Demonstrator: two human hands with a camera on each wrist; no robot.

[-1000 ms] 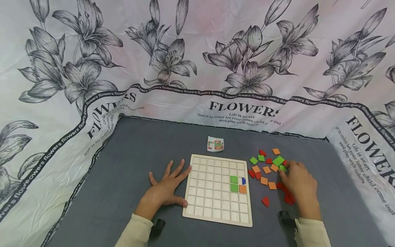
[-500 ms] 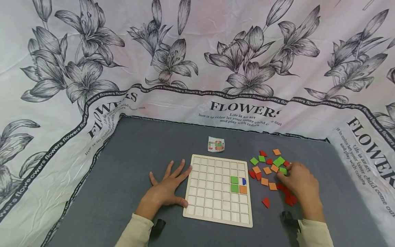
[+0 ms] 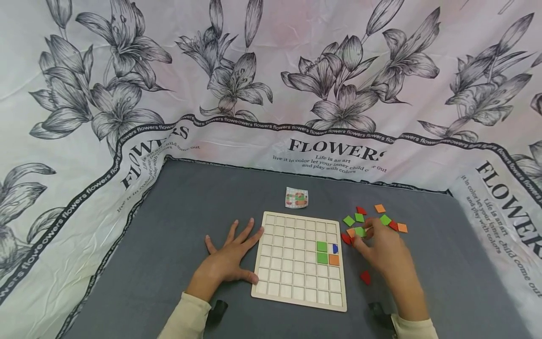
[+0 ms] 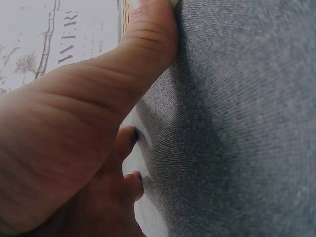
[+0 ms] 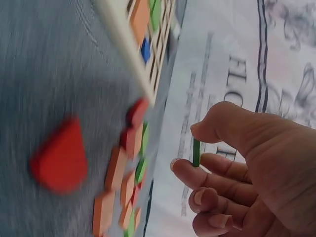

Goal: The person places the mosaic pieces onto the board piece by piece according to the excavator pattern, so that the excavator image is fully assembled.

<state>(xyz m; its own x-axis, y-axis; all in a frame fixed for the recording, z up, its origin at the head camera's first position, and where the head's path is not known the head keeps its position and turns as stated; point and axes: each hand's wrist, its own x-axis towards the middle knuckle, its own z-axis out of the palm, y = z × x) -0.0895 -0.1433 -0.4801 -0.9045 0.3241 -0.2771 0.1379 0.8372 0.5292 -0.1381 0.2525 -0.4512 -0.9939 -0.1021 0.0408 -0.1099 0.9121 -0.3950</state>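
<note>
- From my head view, the left hand (image 3: 228, 256) lies on the grey table (image 3: 182, 188) with its fingers spread wide and gripping nothing. Its thumb touches the near part of the board's left edge, and the index fingertip reaches that same edge further up.
- The right hand (image 3: 389, 252) is to the right of the board, pinching a green tile (image 3: 360, 231) between thumb and index finger. My right wrist view shows the tile edge-on, with the other fingers curled beneath.
- The pale wooden board (image 3: 288, 254), ruled into square cells, lies flat between the hands. I count four pieces in it, towards the right: two green squares (image 3: 322, 252) one below the other, a blue piece (image 3: 335, 248) beside the upper one, and an orange square (image 3: 334, 260) beside the lower one.
- Loose pieces lie scattered around the right hand. I see a red piece (image 3: 361, 210) and an orange tile (image 3: 379, 208) on the far side. Just beside the knuckles are another green tile (image 3: 385, 220) and another orange tile (image 3: 402, 228).
- One red wedge (image 3: 365, 278) lies apart, nearer the wrist.
- The hand seems to cover more pieces; I can't count those from here.
- A small printed card (image 3: 296, 197) lies beyond the board, and a flower-print cloth (image 3: 237, 136) hangs behind the table.
</note>
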